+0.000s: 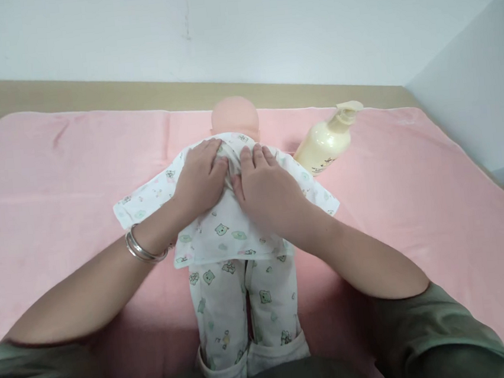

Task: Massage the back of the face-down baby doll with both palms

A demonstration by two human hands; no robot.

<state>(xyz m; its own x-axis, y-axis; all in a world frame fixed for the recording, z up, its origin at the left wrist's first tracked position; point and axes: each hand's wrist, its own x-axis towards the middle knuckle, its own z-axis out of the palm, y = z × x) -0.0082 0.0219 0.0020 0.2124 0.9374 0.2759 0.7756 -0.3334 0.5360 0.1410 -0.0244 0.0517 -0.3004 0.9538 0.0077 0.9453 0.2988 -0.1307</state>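
A baby doll [234, 116] lies face down, its bald head pointing away from me. It wears a white printed shirt [224, 230] and matching trousers [269, 300] with turned-up cuffs. My left hand [201, 176] rests flat on the left of the doll's upper back, fingers stretched forward. My right hand [267, 190] lies on the right of the upper back, fingers extended and thumb inward. Between the two thumbs the shirt cloth is bunched into small folds. The doll's face and hands are hidden.
A cream pump bottle [323, 145] stands tilted in view just right of the doll's shoulder. Beneath everything spreads a pink mat [413, 197] on a wooden surface [104, 87]. A pale wall [307, 23] rises behind, with a side wall at the right.
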